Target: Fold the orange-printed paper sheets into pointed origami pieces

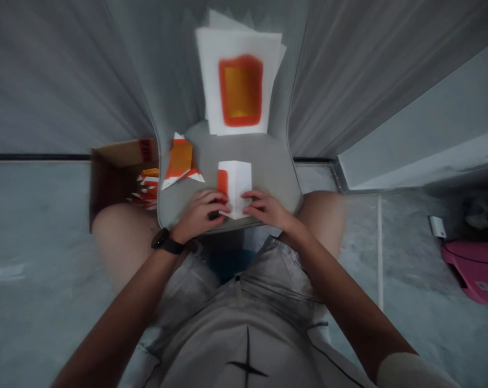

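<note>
A white sheet of paper (pixel 239 180) with an orange-red printed patch on its left part lies before me on a grey chair seat, a crease down its middle. My left hand (pixel 206 211) holds its lower left side, thumb and fingers near the edge. At the lower right side, my right hand (pixel 266 209) grips the same sheet with bent fingers. Left of it on the seat are folded orange-and-white papers (pixel 180 161). A stack of white sheets (pixel 211 86) with an orange-and-red print leans on the chair back. Motion blur softens the details.
The grey chair seat (pixel 264 151) stands between my knees. A cardboard box (pixel 120 153) holding several orange-and-white papers (pixel 149 186) is on the floor to the left. At the right are a pink plastic object (pixel 476 267) and a small white device (pixel 437 226). Grey curtains hang behind.
</note>
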{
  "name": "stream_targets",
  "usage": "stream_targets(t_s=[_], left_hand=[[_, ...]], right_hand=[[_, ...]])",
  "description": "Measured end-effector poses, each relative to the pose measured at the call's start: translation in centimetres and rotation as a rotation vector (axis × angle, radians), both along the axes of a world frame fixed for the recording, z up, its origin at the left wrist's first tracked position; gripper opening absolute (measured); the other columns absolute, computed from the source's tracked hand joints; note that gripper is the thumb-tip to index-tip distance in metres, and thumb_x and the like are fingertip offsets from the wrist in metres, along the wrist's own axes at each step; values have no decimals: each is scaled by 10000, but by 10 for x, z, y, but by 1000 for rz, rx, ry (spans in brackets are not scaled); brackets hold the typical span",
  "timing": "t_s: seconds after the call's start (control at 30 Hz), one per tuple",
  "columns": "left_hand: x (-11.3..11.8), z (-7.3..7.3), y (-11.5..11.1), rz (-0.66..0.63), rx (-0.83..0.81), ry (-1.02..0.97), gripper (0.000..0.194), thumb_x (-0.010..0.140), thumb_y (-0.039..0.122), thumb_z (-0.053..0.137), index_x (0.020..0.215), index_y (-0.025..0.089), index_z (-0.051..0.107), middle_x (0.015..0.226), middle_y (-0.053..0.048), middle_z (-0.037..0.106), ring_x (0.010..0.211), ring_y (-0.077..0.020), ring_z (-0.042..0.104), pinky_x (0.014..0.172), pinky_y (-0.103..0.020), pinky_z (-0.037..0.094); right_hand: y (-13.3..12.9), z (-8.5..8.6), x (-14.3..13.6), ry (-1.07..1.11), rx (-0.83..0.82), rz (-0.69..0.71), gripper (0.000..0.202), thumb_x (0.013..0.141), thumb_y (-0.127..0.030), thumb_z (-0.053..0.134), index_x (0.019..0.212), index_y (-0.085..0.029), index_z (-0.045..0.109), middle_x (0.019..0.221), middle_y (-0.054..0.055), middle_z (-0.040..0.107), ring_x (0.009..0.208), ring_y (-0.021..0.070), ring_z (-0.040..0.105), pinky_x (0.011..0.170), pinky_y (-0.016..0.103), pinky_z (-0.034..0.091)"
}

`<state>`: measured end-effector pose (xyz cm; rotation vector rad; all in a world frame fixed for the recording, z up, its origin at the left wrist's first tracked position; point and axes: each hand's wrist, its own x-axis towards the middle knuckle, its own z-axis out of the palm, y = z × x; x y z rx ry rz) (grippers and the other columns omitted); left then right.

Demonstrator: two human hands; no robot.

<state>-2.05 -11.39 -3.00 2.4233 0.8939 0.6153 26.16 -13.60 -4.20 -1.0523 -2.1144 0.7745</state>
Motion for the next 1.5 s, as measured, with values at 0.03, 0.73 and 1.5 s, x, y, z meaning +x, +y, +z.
stream_targets(t_s=[0.03,0.73,1.5], left_hand=[[-1,-1,0,-4,1,-13,156,916,309,703,1036,322,802,1297,-30,702,1272,-260,611,1125,-475,470],[23,-3,-13,203,193,53,250,980,488,671,1036,253,733,1245,-93,706,1186,-305,628,1026,-501,482],[24,-31,-64,111,332,71,677,990,87,497,1639,243,384,1526,-84,611,1483,-257,507,1255,-526,418]], right_hand=[[-3,0,0,-11,6,-12,270,1014,-409,659,866,-251,820,1277,85,715,1141,248,690,1060,460,525],[-8,-7,12,-178,178,70,510,893,-430,813,1356,-264,680,1513,130,572,1387,317,540,1160,525,464],[-2,-5,-16,-76,75,-202,154,959,-344,723,901,-204,745,1165,102,670,1102,250,612,1019,406,459]])
